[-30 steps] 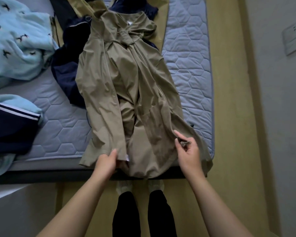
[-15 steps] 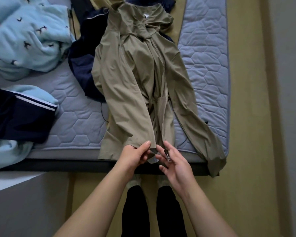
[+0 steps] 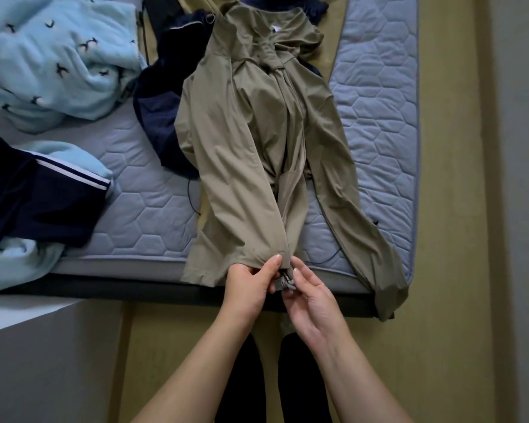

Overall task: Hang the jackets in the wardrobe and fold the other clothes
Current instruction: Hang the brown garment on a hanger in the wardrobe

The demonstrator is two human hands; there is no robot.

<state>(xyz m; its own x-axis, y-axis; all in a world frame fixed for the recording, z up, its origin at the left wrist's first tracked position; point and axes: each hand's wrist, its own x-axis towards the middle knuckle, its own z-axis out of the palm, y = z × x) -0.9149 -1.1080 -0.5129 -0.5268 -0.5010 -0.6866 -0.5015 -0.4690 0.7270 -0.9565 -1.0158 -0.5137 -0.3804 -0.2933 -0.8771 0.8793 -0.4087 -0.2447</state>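
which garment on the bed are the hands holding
The khaki jacket: left hand and right hand pinch its hem at the zip. The navy garment and light blue fleece lie untouched.

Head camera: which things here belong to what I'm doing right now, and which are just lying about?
In hand:
khaki jacket
its zipper end
left hand, pinching the hem
right hand, pinching the zipper end

Lying about for now:
light blue bird-print fleece
navy striped garment
dark navy garment, partly under the jacket
mattress beneath everything
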